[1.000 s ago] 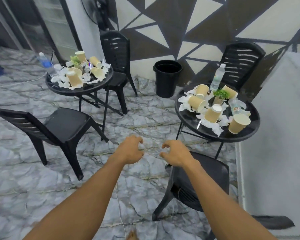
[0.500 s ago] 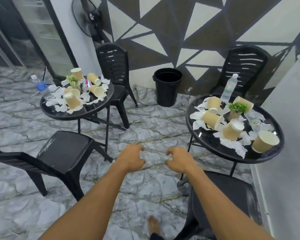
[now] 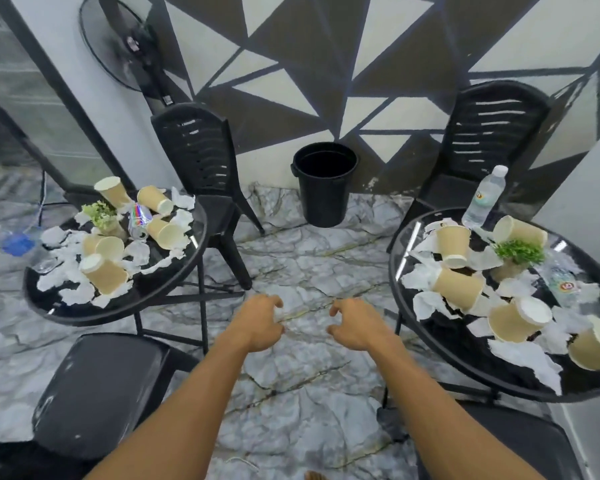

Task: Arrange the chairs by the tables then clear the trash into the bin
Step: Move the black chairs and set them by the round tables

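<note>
Head view, and from where I stand the chair half of the job looks close to done. 4 black chairs sit at the 2 round tables. The far left chair (image 3: 196, 150) is behind the left tabletop (image 3: 118, 313) and the near left chair (image 3: 101, 386) is just at its front rim. The far right chair (image 3: 492, 133) is behind the right tabletop (image 3: 465, 351), with the near right chair (image 3: 520, 441) at its front edge.

The trash is all left to do. Paper cups (image 3: 452, 245) and torn white napkins (image 3: 527, 362) litter both tabletops. The bin (image 3: 324, 185), against the wall between the tables, shows only a dark inside.

The left grip (image 3: 260, 323) and right grip (image 3: 357, 325) hover over the floor between the tables, fingers loosely curled, holding nothing.

The upright water bottle (image 3: 484, 197) carries a round red-and-yellow logo, too blurred to read.
</note>
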The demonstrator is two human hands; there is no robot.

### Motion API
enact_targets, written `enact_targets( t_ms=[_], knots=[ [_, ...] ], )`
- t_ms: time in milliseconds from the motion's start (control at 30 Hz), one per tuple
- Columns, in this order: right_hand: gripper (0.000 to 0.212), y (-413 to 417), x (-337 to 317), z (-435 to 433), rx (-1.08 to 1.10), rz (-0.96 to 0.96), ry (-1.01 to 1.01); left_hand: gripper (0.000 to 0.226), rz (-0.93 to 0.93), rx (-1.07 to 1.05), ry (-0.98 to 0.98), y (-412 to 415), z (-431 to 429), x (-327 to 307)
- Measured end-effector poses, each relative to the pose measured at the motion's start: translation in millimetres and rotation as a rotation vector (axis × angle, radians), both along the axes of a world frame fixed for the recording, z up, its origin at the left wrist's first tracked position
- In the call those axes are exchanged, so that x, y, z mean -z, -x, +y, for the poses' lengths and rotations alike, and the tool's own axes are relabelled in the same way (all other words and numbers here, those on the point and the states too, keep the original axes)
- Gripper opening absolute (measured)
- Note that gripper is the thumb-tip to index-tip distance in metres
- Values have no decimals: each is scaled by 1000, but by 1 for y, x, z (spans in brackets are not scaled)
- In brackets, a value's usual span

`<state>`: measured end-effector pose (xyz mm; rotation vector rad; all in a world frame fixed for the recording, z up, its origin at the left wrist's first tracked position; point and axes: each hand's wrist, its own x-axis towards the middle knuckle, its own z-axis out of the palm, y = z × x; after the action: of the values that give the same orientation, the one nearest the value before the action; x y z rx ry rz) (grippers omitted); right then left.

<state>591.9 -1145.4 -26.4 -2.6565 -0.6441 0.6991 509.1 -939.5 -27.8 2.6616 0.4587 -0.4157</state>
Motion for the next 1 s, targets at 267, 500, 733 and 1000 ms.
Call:
enact_targets(
  t_ms=[267,500,733,1000],
  knots=[
    [39,-87,-4,83,58,-29,-13,50,-91,51,58,-98,80,6],
    [43,-153,-10,148,228,-48,-3,48,-91,200,66,-190,154,8],
    [40,-216,-11,180,348,-63,-29,49,-62,356,48,-283,190,1],
    [39,-338,1,183,494,-22,-119,48,-29,403,52,-437,202,9]
  ],
)
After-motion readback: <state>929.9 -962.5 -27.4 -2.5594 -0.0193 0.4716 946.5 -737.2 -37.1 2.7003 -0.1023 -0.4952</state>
